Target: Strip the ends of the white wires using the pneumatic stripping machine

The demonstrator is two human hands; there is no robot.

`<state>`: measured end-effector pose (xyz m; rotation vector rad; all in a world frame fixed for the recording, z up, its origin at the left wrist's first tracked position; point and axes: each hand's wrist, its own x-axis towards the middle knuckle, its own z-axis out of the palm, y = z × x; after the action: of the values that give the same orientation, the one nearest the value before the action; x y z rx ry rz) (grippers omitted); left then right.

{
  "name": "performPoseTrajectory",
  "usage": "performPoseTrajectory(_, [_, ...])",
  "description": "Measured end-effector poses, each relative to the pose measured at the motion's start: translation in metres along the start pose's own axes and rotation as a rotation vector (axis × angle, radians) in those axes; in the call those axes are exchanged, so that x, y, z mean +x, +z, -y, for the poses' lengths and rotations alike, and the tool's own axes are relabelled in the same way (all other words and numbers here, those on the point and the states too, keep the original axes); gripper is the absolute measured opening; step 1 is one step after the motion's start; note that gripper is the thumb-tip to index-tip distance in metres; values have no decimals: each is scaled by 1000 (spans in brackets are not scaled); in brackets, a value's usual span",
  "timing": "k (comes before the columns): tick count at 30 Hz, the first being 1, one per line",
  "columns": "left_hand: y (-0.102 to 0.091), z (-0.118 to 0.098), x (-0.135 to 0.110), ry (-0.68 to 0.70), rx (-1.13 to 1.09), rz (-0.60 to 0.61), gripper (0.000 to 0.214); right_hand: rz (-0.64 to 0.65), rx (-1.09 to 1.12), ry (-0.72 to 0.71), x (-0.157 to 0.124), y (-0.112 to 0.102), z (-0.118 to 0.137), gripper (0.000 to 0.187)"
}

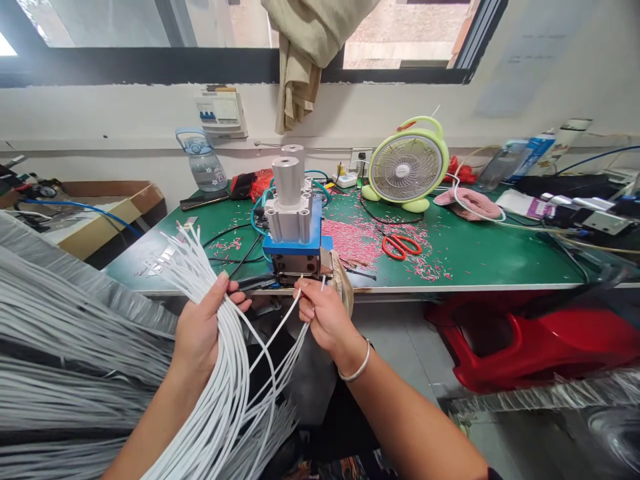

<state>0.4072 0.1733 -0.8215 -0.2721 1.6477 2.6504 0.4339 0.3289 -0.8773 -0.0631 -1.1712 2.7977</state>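
My left hand (203, 327) is closed around a thick bundle of white cables (220, 393), whose cut ends (185, 257) fan up over the green table's edge. My right hand (323, 313) pinches a few white cables (287, 313) pulled from that bundle, holding their tips just below the front of a small pneumatic press (295, 227). The press has a silver cylinder on a blue block and stands at the table's front edge. A bangle circles my right wrist.
Pink wire scraps (350, 240) and red scissors (400, 245) lie on the green table (480, 257) beside a green fan (407, 167). A water bottle (203, 160) stands behind. More grey cable bundles (65, 313) fill the left; a red stool (540, 340) sits under the table.
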Motion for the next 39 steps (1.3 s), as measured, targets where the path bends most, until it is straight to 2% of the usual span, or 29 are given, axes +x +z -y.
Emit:
performPoseTrajectory(3, [-10, 6, -2, -150, -17, 116, 13, 100, -88, 0, -8, -6, -3, 20])
performPoseTrajectory(5, [-17, 12, -5, -211, 47, 137, 23, 144, -163, 22, -14, -9, -7, 22])
performPoseTrajectory(9, [-25, 27, -9, -208, 180, 109, 32, 155, -234, 72, -20, -13, -13, 25])
performPoseTrajectory(13, [-30, 38, -13, -201, 257, 135, 38, 161, -222, 97, -21, -14, -13, 22])
performPoseTrajectory(16, [-33, 44, -13, -153, 332, 200, 40, 161, -198, 104, -23, -10, -15, 20])
performPoseTrajectory(21, [-33, 51, -10, 96, 493, 158, 28, 147, -342, 138, -32, 4, -35, 25])
performPoseTrajectory(25, [-26, 44, -12, 37, 445, 231, 24, 99, -380, 69, -32, 14, -38, 22])
performPoseTrajectory(28, [-20, 32, -12, -25, 294, 116, 24, 20, -252, 91, -24, 15, -27, 27])
performPoseTrajectory(32, [-17, 13, -5, 13, 195, -20, 17, 8, -45, 189, -9, 10, -9, 30])
performPoseTrajectory(36, [-14, -1, -2, 39, 115, -36, 18, 10, 73, 253, -1, 9, -2, 26])
performPoseTrajectory(39, [-14, -3, -2, 36, 63, -8, 19, 20, 61, 216, 0, 8, -2, 26])
